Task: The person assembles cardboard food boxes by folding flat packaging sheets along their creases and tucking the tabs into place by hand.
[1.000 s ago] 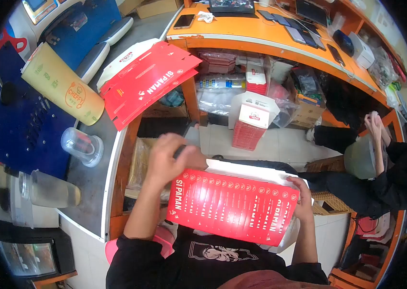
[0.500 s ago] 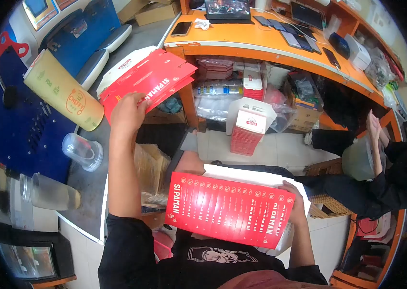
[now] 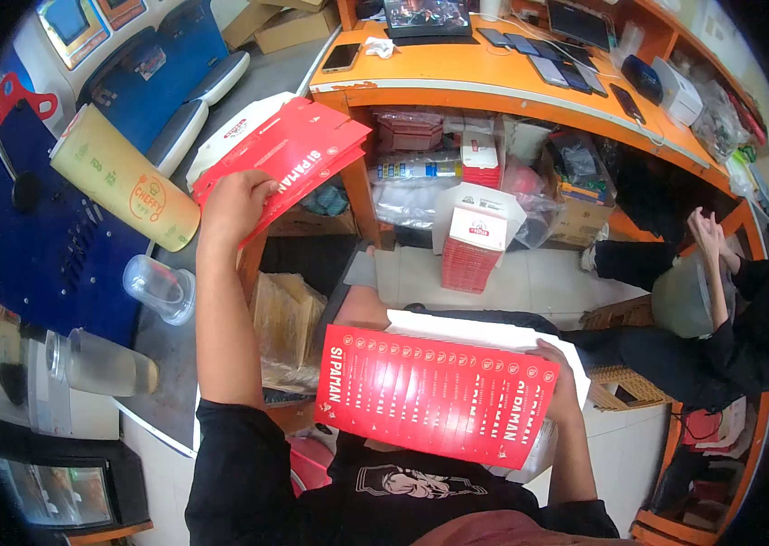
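On the left, my left hand (image 3: 237, 205) has its fingers closed on the near edge of a few flat red-and-white cardboard boxes (image 3: 307, 150) printed "SI PAMAN". They lie on the grey counter, beside a tall yellow paper cup stack (image 3: 134, 182). Across my lap rests a fanned row of the same red flat boxes (image 3: 430, 391), overlapping so the printed edges repeat. My right hand (image 3: 559, 378) grips this row at its right end, fingers over the white back side; part of the hand is hidden behind the boxes.
A clear plastic cup (image 3: 161, 289) and a clear jug (image 3: 107, 364) stand on the left counter. On the floor ahead is a stack of red boxes (image 3: 473, 250). An orange desk (image 3: 457, 68) holds several phones. At right another person's hands (image 3: 710, 241) are above a clear container.
My left hand and the flat boxes under it show only a slight shift. The row in my right hand stays almost still. The other person's hands at right have changed pose a little.
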`<state>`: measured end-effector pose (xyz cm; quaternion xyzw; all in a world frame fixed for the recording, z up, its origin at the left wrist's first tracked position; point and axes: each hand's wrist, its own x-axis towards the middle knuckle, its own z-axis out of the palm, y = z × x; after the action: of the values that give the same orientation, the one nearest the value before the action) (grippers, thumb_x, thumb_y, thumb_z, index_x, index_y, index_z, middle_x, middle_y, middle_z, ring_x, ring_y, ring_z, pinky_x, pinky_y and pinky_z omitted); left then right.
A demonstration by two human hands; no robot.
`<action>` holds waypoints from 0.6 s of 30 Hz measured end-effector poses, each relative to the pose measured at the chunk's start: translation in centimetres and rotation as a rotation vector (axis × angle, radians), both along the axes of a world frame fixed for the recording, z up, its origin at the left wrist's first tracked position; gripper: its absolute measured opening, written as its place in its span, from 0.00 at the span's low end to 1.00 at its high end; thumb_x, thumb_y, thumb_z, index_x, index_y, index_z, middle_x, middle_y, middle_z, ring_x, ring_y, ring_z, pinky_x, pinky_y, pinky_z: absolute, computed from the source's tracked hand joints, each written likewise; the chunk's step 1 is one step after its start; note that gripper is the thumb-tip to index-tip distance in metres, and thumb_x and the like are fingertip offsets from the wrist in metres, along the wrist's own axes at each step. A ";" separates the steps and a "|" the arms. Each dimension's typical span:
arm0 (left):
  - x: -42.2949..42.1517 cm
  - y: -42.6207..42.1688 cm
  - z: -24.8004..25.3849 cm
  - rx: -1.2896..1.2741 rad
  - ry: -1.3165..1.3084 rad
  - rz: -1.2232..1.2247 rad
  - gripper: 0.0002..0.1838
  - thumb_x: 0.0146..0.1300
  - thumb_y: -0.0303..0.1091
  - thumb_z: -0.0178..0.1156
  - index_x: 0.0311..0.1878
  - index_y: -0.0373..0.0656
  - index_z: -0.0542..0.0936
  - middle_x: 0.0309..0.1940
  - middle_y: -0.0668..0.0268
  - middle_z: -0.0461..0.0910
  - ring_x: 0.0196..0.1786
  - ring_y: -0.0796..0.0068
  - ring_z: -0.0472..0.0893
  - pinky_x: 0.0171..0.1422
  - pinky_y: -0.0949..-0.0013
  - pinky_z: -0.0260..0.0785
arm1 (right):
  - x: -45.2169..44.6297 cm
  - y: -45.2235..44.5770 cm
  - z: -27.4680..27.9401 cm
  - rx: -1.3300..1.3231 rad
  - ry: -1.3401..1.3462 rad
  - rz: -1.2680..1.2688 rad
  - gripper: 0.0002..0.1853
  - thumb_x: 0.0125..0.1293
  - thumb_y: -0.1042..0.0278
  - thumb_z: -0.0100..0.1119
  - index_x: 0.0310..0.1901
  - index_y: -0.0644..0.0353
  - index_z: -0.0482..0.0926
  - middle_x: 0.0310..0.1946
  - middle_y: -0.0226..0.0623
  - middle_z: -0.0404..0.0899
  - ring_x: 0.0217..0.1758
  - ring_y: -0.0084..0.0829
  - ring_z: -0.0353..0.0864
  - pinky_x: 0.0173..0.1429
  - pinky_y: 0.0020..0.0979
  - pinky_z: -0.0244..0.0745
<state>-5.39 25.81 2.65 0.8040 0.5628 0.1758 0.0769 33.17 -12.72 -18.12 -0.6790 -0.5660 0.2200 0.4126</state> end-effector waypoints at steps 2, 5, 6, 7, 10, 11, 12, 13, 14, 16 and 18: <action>0.0 0.0 -0.2 0.034 -0.013 -0.034 0.16 0.63 0.40 0.69 0.49 0.41 0.88 0.43 0.52 0.87 0.50 0.52 0.85 0.57 0.54 0.75 | -0.1 0.0 0.3 -0.005 0.010 -0.005 0.28 0.51 0.55 0.79 0.51 0.61 0.82 0.53 0.42 0.84 0.71 0.51 0.73 0.73 0.48 0.69; 0.0 -0.2 -1.3 0.109 -0.047 -0.109 0.19 0.58 0.39 0.74 0.50 0.39 0.87 0.45 0.53 0.86 0.52 0.54 0.85 0.57 0.55 0.75 | 0.0 -0.1 0.1 -0.001 0.010 -0.004 0.28 0.52 0.55 0.78 0.51 0.61 0.82 0.53 0.42 0.84 0.71 0.51 0.73 0.73 0.48 0.69; 0.1 0.0 -1.3 0.054 -0.039 -0.083 0.20 0.57 0.38 0.74 0.50 0.39 0.87 0.46 0.53 0.86 0.52 0.54 0.85 0.58 0.56 0.75 | 0.0 -0.2 0.0 0.002 0.009 -0.003 0.27 0.52 0.55 0.78 0.51 0.60 0.82 0.53 0.42 0.84 0.71 0.51 0.73 0.73 0.48 0.69; 0.1 0.2 -1.2 -0.001 -0.031 -0.059 0.21 0.56 0.38 0.75 0.51 0.38 0.87 0.46 0.53 0.86 0.52 0.54 0.85 0.58 0.56 0.75 | 0.1 -0.2 0.0 0.004 0.003 0.002 0.27 0.52 0.55 0.78 0.51 0.60 0.82 0.53 0.42 0.84 0.71 0.51 0.73 0.73 0.48 0.69; -0.1 0.3 -0.3 -0.025 -0.028 -0.079 0.20 0.57 0.37 0.75 0.51 0.38 0.87 0.44 0.53 0.86 0.50 0.54 0.85 0.57 0.57 0.76 | 0.2 -0.3 0.0 0.004 -0.007 0.008 0.27 0.52 0.55 0.78 0.51 0.60 0.83 0.53 0.41 0.84 0.71 0.51 0.72 0.73 0.48 0.68; -0.2 0.3 -0.3 -0.037 -0.030 -0.087 0.18 0.58 0.36 0.73 0.50 0.38 0.87 0.43 0.51 0.86 0.49 0.53 0.85 0.56 0.56 0.76 | 0.1 -0.3 0.2 0.002 -0.006 0.006 0.27 0.52 0.55 0.78 0.51 0.59 0.83 0.53 0.40 0.84 0.71 0.51 0.72 0.73 0.48 0.68; -0.2 0.4 -0.2 -0.049 -0.033 -0.096 0.16 0.60 0.35 0.71 0.49 0.38 0.87 0.43 0.50 0.86 0.49 0.51 0.85 0.56 0.55 0.76 | 0.0 -0.3 0.2 0.000 -0.006 0.004 0.27 0.52 0.55 0.79 0.52 0.59 0.83 0.53 0.40 0.84 0.71 0.51 0.72 0.73 0.48 0.68; -0.2 0.4 0.0 -0.060 -0.036 -0.104 0.14 0.62 0.33 0.69 0.48 0.38 0.87 0.42 0.49 0.86 0.48 0.49 0.85 0.55 0.54 0.76 | 0.1 -0.3 0.1 -0.009 0.002 0.012 0.28 0.50 0.55 0.80 0.52 0.59 0.83 0.54 0.39 0.84 0.72 0.50 0.71 0.74 0.48 0.67; -0.1 0.4 0.2 0.026 0.016 -0.086 0.11 0.63 0.32 0.66 0.47 0.39 0.87 0.42 0.48 0.86 0.48 0.48 0.85 0.55 0.53 0.76 | 0.4 -0.4 -0.2 -0.016 0.009 0.020 0.29 0.49 0.56 0.81 0.52 0.58 0.83 0.54 0.39 0.84 0.73 0.50 0.70 0.75 0.49 0.66; 0.4 0.0 0.9 0.191 0.120 -0.049 0.09 0.66 0.30 0.61 0.44 0.40 0.86 0.41 0.45 0.85 0.49 0.46 0.85 0.54 0.51 0.75 | 0.4 -0.3 -0.2 -0.025 0.022 0.024 0.30 0.47 0.55 0.82 0.52 0.58 0.83 0.54 0.38 0.84 0.74 0.49 0.69 0.76 0.50 0.64; 1.4 -0.3 1.1 0.338 0.067 0.072 0.09 0.68 0.30 0.57 0.43 0.41 0.86 0.41 0.45 0.85 0.49 0.45 0.84 0.54 0.48 0.75 | 0.3 -0.4 0.1 -0.030 0.035 0.015 0.31 0.46 0.54 0.82 0.52 0.58 0.84 0.54 0.38 0.84 0.74 0.49 0.69 0.76 0.50 0.64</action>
<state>-3.97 25.50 3.78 0.7903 0.5558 0.2436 -0.0848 33.47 -13.09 -18.06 -0.6770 -0.5603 0.2433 0.4106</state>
